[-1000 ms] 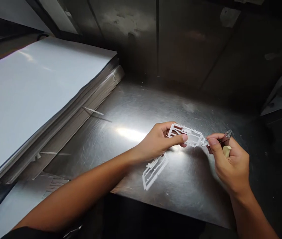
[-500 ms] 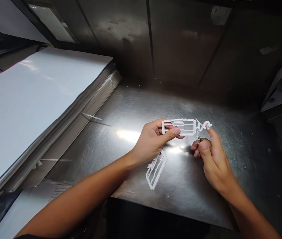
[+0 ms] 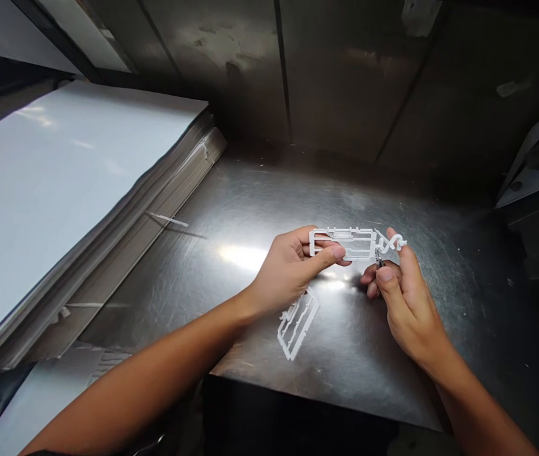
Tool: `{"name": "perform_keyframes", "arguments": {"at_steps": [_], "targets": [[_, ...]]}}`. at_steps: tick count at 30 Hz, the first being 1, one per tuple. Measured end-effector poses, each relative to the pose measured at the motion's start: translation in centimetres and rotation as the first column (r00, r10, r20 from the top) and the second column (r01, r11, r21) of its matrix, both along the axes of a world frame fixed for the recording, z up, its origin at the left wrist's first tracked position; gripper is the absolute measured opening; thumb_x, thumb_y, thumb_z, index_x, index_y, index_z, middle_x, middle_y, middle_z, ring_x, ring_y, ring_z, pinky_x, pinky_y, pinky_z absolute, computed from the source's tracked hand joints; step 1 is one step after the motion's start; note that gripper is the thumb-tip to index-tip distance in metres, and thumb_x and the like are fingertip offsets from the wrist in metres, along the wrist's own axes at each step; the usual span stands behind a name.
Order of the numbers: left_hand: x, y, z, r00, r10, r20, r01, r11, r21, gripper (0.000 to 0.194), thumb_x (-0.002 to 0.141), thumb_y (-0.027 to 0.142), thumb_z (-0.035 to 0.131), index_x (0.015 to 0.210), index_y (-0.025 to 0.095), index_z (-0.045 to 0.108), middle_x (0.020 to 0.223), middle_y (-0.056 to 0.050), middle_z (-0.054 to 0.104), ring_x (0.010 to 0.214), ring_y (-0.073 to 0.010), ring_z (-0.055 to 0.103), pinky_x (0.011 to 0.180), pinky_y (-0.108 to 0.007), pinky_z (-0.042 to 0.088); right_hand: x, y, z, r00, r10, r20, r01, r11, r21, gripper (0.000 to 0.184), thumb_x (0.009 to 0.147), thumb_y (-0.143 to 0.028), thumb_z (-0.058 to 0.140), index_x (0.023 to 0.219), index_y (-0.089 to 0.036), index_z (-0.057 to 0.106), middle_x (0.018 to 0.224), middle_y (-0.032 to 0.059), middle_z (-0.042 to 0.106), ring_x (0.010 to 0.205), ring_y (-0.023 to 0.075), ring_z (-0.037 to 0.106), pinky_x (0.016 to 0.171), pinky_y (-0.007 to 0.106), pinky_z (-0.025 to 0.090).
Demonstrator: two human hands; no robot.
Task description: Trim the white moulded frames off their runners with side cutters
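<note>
Left hand (image 3: 288, 269) gripping white plastic model-kit runner (image 3: 342, 244), right hand (image 3: 409, 304) clenching side cutters (image 3: 380, 258) at its end, second runner (image 3: 298, 323) lying on steel desk (image 3: 368, 367) just below

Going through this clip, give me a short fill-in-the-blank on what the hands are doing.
The left hand holds a white plastic sprue between its fingers and ____.
The right hand holds small ____ by the sprue's end.
A second sprue lies on the ____ tabletop.
A stack of white sheets lies to the ____ of both hands.

thumb; side cutters; steel; left
</note>
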State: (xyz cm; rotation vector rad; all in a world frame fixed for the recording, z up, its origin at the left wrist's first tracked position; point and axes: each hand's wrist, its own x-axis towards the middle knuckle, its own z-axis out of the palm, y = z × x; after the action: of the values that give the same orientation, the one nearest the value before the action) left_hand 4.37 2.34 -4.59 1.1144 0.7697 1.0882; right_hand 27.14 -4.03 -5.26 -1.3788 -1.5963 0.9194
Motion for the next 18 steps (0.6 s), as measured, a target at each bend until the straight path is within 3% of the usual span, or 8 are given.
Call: {"name": "perform_keyframes", "arguments": {"at_steps": [13,18], "targets": [[0.14,-0.28,0.41,0.997,0.003,-0.076,-0.004,1.000,-0.019,0.038,0.096,0.049,0.095,0.097,0.015,0.078,0.095,-0.009,0.082,0.095,-0.0245,0.081,0.086,-0.030,0.063,-0.07,-0.12,-0.08,1.000,-0.012,-0.003,0.012,1.000,-0.006,0.075,0.126,-0.067,0.049,0.183,-0.026,0.023,0.105,0.0027,0.071,0.084,0.0249,0.067,0.083,0.042,0.054],[0.15,-0.28,0.33,0.997,0.001,-0.079,-0.002,1.000,-0.012,0.036,0.097,0.047,0.095,0.097,0.015,0.078,0.095,-0.009,0.082,0.095,-0.0234,0.081,0.086,-0.028,0.062,-0.02,-0.28,-0.08,0.998,-0.026,0.054,0.025,0.999,0.031,0.081,0.127,-0.064,0.049,0.185,-0.024,0.009,0.104,0.0025,0.074,0.083,0.0248,0.069,0.076,0.039,0.054]]}}
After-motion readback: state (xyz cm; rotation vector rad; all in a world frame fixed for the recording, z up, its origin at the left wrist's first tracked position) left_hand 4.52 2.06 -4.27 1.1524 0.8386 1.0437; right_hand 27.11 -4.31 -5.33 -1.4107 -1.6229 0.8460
